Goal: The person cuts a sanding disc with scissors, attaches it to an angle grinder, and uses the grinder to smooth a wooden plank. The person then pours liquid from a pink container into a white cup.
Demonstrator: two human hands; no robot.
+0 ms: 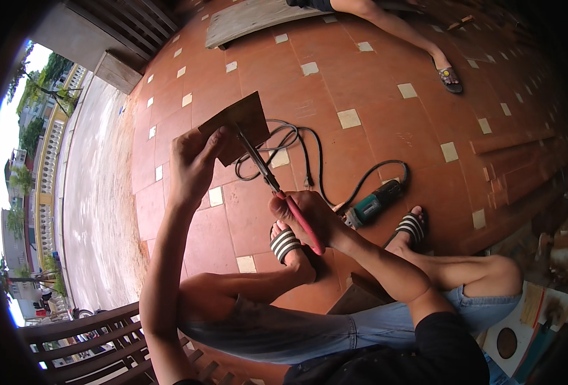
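My left hand point(194, 165) pinches the near left edge of a thin, dark brown square sheet point(253, 115) between thumb and fingers, holding it tilted above the floor. In my right hand point(311, 217) is a pair of snips point(304, 226) with red-covered handles. Their dark metal blades reach up and left to the sheet, around its near edge. Part of the blades is hidden by the sheet, so how far they are closed does not show. What the sheet is made of I cannot make out.
A green and black angle grinder point(375, 204) lies on the tiled floor point(386, 135) beyond my right forearm, its black cord point(321, 157) looped under the sheet. Wood pieces point(512, 142) lie at the right. Another person's leg point(402, 31) shows beside a low wooden bench point(252, 20).
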